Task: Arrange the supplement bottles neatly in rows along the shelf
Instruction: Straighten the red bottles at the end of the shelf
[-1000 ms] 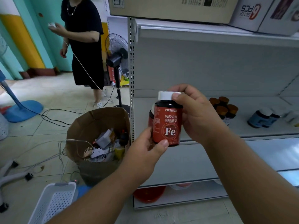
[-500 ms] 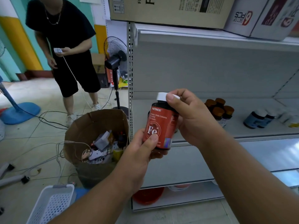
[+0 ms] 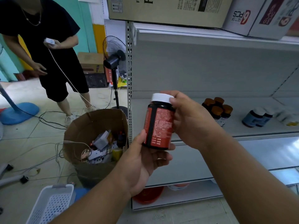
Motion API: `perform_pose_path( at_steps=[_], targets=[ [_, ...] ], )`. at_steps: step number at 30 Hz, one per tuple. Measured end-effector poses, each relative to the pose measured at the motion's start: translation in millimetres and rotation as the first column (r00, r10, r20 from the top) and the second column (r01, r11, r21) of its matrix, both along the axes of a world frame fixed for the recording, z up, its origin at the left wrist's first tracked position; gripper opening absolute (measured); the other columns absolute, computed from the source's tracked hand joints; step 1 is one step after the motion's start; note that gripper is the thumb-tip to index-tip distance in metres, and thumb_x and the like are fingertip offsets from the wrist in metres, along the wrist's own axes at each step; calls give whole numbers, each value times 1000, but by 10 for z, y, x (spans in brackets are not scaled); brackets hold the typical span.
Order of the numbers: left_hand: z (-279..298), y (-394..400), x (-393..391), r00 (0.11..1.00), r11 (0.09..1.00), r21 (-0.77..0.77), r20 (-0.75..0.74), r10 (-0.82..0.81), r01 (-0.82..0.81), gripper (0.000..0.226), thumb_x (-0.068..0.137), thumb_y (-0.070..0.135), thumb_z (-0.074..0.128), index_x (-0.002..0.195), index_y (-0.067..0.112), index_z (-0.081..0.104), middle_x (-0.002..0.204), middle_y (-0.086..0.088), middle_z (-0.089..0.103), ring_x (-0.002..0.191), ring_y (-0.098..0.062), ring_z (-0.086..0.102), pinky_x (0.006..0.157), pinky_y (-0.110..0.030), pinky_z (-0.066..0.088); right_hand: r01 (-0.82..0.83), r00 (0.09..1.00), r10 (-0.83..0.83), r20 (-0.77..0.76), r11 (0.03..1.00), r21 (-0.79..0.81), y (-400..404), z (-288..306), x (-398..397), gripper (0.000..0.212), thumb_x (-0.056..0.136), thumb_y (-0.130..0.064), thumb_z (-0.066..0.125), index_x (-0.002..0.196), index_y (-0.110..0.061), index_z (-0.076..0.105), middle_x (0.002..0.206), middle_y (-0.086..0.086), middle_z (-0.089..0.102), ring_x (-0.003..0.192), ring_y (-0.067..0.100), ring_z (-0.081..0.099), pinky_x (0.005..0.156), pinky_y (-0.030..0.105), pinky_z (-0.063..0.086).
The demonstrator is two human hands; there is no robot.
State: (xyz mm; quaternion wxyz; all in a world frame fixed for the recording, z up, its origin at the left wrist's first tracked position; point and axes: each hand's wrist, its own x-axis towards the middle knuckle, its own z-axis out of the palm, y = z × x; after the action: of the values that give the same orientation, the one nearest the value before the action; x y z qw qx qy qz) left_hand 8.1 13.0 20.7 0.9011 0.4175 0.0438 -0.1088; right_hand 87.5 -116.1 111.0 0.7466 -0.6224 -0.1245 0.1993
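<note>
A dark supplement bottle point(image 3: 159, 123) with a red label and a white cap is held upright in front of the shelf point(image 3: 178, 110), its text panel facing me. My left hand point(image 3: 145, 157) cups its base, thumb on the left side. My right hand point(image 3: 191, 120) grips its upper part, fingers at the cap. On the shelf to the right stand several brown-capped bottles point(image 3: 217, 109) in a cluster, and further right two blue-labelled bottles point(image 3: 257, 118). At the far right edge lie pale, blurred bottles point(image 3: 289, 118).
A person in black point(image 3: 48, 50) stands at the left holding a white device on a cable. A brown paper bag point(image 3: 95, 143) of items sits on the floor beside the shelf post. A white basket point(image 3: 51, 206), fans and cables lie on the floor. Boxes point(image 3: 169, 10) top the shelf.
The bottle has been turned in my hands: the "Fe" front has rotated away to the left and the text panel faces me now. The person at the left has stepped closer.
</note>
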Motion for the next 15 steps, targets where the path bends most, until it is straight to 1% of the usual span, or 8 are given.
perform_pose_path(
  at_steps=[2, 4, 6, 7, 8, 10, 12, 15],
  targets=[
    [-2, -9, 1, 1000, 998, 50, -13, 27, -27, 67, 81, 62, 59, 124, 10, 64, 102, -19, 68, 82, -27, 65, 81, -42, 49, 8, 1000, -8, 8, 1000, 0, -12, -18, 11, 25, 96, -14, 51, 120, -13, 56, 101, 10, 64, 88, 23, 61, 65, 29, 51],
    [-11, -20, 10, 998, 983, 171, 11, 69, -70, 67, 81, 63, 63, 127, 14, 60, 104, -16, 70, 87, -26, 67, 82, -41, 50, 73, 996, -71, 57, 997, -34, -12, -33, 18, 27, 91, -11, 60, 118, -15, 56, 98, 7, 65, 83, 20, 63, 62, 28, 51],
    [-21, -13, 17, 993, 944, 310, 73, 97, -115, 72, 74, 63, 72, 127, 18, 57, 109, -13, 72, 91, -25, 68, 83, -40, 52, 121, 989, -114, 99, 990, -73, -7, -39, -2, 39, 83, -17, 71, 119, -16, 54, 99, 5, 65, 84, 18, 65, 61, 27, 51],
    [-33, -4, 22, 991, 934, 338, 95, 90, -117, 74, 68, 61, 74, 127, 19, 55, 110, -13, 72, 92, -25, 68, 84, -39, 52, 133, 987, -125, 102, 988, -82, -4, -41, -12, 46, 78, -23, 74, 119, -17, 54, 101, 5, 65, 85, 18, 66, 62, 26, 52],
    [-34, -1, 25, 992, 937, 334, 106, 70, -102, 76, 66, 59, 75, 127, 19, 55, 110, -13, 72, 91, -25, 68, 85, -40, 52, 140, 986, -131, 100, 986, -87, -3, -41, -23, 51, 75, -28, 75, 119, -16, 53, 102, 6, 66, 86, 18, 67, 64, 26, 53],
    [-22, 5, 25, 995, 961, 269, 91, 36, -59, 70, 71, 57, 74, 125, 18, 57, 109, -14, 73, 88, -23, 68, 86, -41, 51, 141, 987, -131, 95, 984, -105, -4, -39, -43, 47, 77, -35, 72, 117, -16, 55, 101, 5, 68, 86, 17, 68, 68, 29, 55],
    [-12, 10, 28, 999, 976, 212, 45, 29, -38, 64, 70, 56, 70, 120, 18, 61, 101, -11, 73, 83, -21, 67, 85, -40, 53, 150, 986, -141, 93, 984, -100, -11, -39, -50, 38, 83, -34, 69, 114, -15, 57, 99, 5, 69, 85, 17, 69, 73, 33, 56],
    [-15, 11, 34, 1000, 984, 179, 11, 24, -26, 67, 65, 57, 76, 116, 16, 63, 92, -9, 73, 81, -22, 65, 82, -39, 55, 154, 984, -143, 111, 983, -103, -30, -54, -32, 33, 84, -31, 69, 111, -16, 60, 98, 4, 70, 89, 20, 69, 80, 42, 57]
  ],
)
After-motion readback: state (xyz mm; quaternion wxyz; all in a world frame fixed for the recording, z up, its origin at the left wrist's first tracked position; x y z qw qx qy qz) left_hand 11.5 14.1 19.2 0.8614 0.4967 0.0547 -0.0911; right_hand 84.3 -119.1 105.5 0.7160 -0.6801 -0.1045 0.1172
